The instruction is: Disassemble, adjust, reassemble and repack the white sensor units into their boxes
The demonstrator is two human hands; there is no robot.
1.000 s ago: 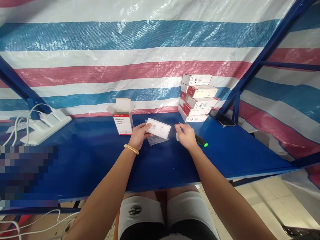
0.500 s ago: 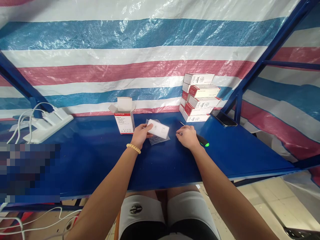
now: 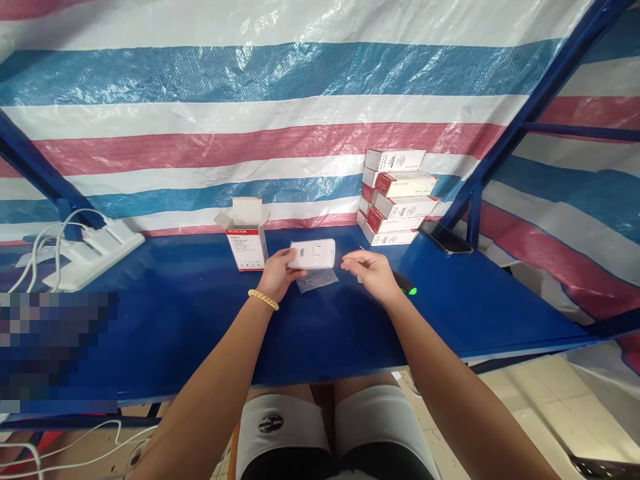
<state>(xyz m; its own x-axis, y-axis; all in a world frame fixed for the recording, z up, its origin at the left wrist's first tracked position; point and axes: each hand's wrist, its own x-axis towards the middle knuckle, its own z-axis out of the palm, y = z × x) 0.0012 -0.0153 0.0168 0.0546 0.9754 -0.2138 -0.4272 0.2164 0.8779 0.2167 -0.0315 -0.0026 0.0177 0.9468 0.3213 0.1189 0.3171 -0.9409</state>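
Note:
My left hand [image 3: 280, 270] grips a white detector [image 3: 313, 254] by its left end, thumb on top, above the desk. Beneath the detector lies a clear plastic bag [image 3: 318, 280]. To the right, my right hand [image 3: 373, 275] has its thumb and fingertips pinched together close to the detector's right end; whatever is between them is too small to make out. A screwdriver with a black and green handle [image 3: 404, 283] lies behind and partly under the right hand. Left of my left hand stands an open red and white detector box [image 3: 247, 248], flaps up.
Several detector boxes [image 3: 400, 223] are stacked at the back right. Beside them lies a phone [image 3: 445, 238]. A white power strip [image 3: 95, 260] with plugs and cables is at the left. A striped sheet [image 3: 280, 153] hangs behind the blue desk [image 3: 320, 340].
My left hand has turned the detector more level and drawn it slightly left. My right hand has lifted from the desk beside the screwdriver and moved left toward the detector.

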